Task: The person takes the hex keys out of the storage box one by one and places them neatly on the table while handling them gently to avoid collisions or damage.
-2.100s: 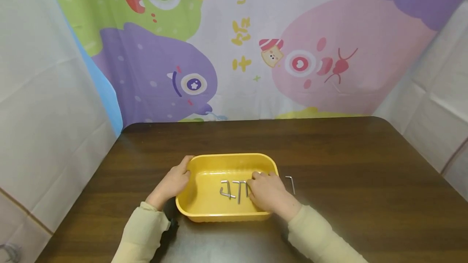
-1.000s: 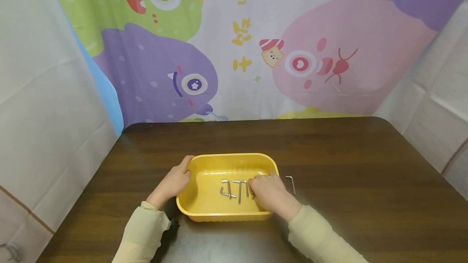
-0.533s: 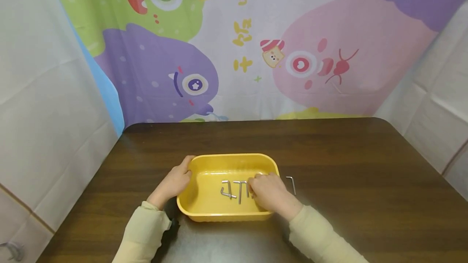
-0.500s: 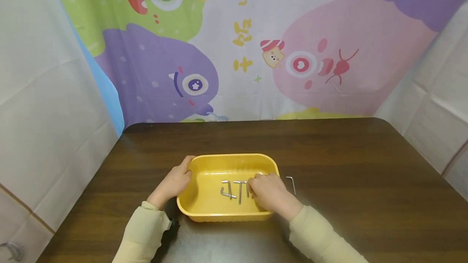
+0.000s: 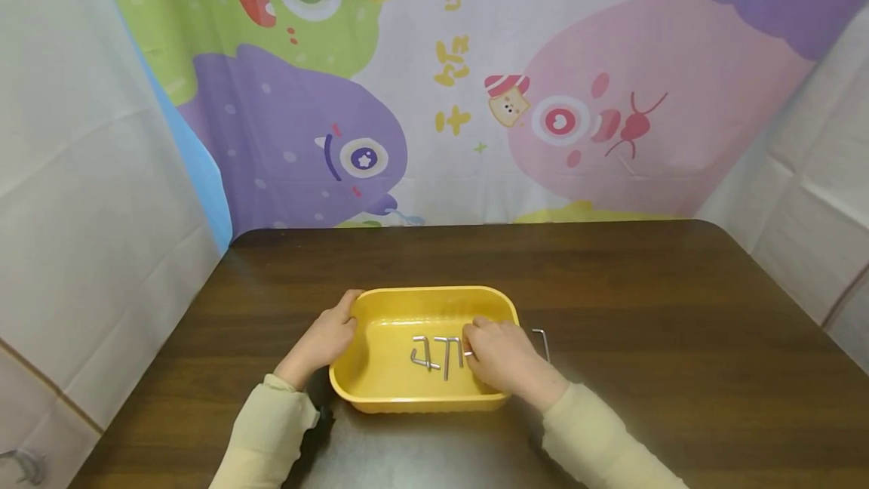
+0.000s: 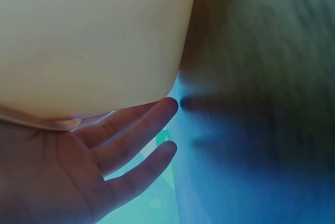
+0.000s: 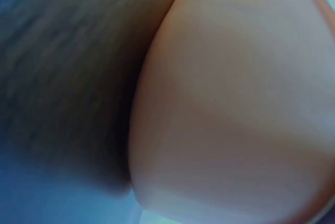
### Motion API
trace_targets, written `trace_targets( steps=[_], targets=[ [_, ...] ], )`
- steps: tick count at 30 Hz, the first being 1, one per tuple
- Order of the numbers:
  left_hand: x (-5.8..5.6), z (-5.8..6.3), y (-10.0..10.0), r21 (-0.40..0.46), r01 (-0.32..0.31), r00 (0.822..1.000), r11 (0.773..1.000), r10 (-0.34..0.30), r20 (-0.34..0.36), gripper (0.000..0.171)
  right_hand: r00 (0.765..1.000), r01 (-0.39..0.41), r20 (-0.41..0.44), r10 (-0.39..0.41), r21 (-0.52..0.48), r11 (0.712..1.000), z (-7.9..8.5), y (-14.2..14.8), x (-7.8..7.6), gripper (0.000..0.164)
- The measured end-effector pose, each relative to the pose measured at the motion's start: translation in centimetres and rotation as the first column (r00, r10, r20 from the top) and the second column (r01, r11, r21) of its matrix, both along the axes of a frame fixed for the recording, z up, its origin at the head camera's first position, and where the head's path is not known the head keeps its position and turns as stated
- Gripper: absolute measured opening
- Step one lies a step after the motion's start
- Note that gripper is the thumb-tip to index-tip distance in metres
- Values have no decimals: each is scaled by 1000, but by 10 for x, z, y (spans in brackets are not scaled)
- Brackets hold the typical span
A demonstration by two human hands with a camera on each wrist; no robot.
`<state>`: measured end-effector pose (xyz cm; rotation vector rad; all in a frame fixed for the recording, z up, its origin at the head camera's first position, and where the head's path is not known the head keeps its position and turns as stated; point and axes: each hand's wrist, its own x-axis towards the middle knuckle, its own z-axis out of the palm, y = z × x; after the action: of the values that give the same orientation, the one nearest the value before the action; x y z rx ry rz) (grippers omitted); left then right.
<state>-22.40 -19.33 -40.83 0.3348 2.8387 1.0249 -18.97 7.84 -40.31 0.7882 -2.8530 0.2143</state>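
Observation:
A yellow plastic basin (image 5: 407,391) stands on the table with several L-shaped hex keys (image 5: 446,361) lying on its floor. My left hand (image 5: 322,338) holds the basin's left end, thumb at the rim and fingers along the outside wall. In the left wrist view those fingers (image 6: 141,135) spread under the pale wall. My right hand (image 5: 498,353) is inside the right end, fingers curled, pinching a hex key (image 5: 468,354); only a short bright end shows. Another hex key (image 5: 541,338) lies on the table just outside the basin's right side. The right wrist view shows mostly the basin's outer wall (image 7: 225,103).
The dark wood table (image 5: 645,308) extends around the basin. A cartoon-printed curtain (image 5: 455,96) hangs along its back edge. Pale cloth panels (image 5: 88,172) stand at the left and right. A small dark object (image 5: 319,425) sits by the left sleeve.
The right hand has shifted slightly, and a bright hex key end now shows at its fingertips. Its wrist has moved a little to the right. The left hand keeps its hold on the basin.

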Motion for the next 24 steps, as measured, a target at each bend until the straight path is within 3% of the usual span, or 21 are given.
trace_targets(
  steps=[10,24],
  targets=[
    [1,0,0,1,-4,1000,1000,4,14,41,999,-32,-12,32,-40,999,8,3,5,15],
    [1,0,1,2,-6,1000,1000,6,-8,40,1000,7,12,-6,-73,997,19,7,5,15]
  ],
)
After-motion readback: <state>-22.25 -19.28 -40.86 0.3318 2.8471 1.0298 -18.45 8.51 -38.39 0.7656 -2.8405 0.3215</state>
